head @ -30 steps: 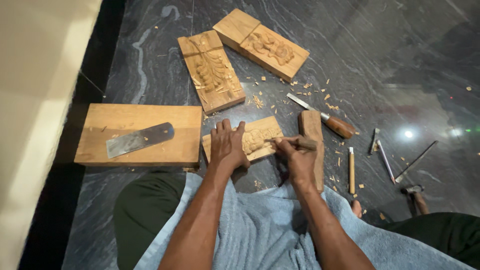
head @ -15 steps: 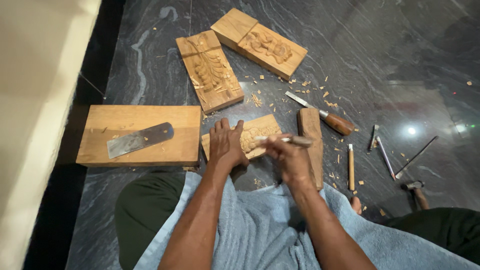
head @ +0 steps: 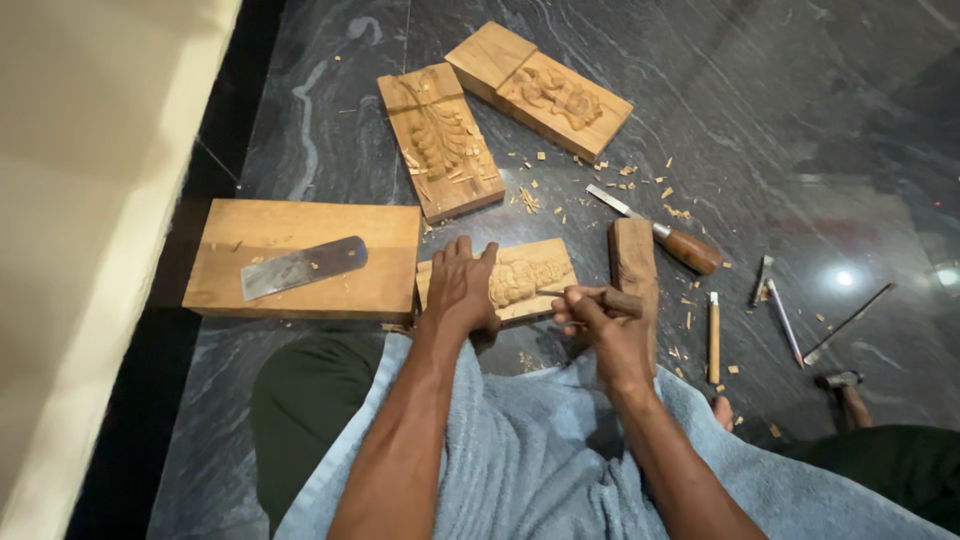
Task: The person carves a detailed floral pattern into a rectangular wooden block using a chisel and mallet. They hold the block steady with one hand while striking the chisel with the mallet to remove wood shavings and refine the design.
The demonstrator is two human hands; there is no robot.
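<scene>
A light blue towel (head: 520, 460) lies over the person's lap, closest to the camera, and both bare arms reach out over it toward the dark stone floor (head: 800, 120). The left hand (head: 460, 285) lies flat with its fingers spread, pressing down on the left part of a small carved wood block (head: 525, 275), so it is open and grips nothing. The right hand (head: 600, 330) is curled tight around a thin carving tool (head: 585, 298), and the tool's tip touches the near edge of the carved block. That small block sits on the floor just in front of the knees, between the two hands. Right beside the right hand lies a plain wooden stick block (head: 635, 262), standing lengthwise away from the person. To the left, touching or almost touching the small block, is a big flat wooden board (head: 300, 235) with a flat metal blade (head: 300, 268) lying on top of it. To the right on the floor lie a thin chisel (head: 713, 335), two more slim metal tools (head: 775, 300), a long thin rod (head: 848, 322) and a small hammer (head: 845, 385) near the person's leg. A little farther off is a chisel with a brown wooden handle (head: 665, 232). Little wood chips (head: 530, 200) are scattered around. Farthest away lie two more carved wood panels, one with a leaf shape (head: 440, 140) and one tilted behind it (head: 540, 90), close together
</scene>
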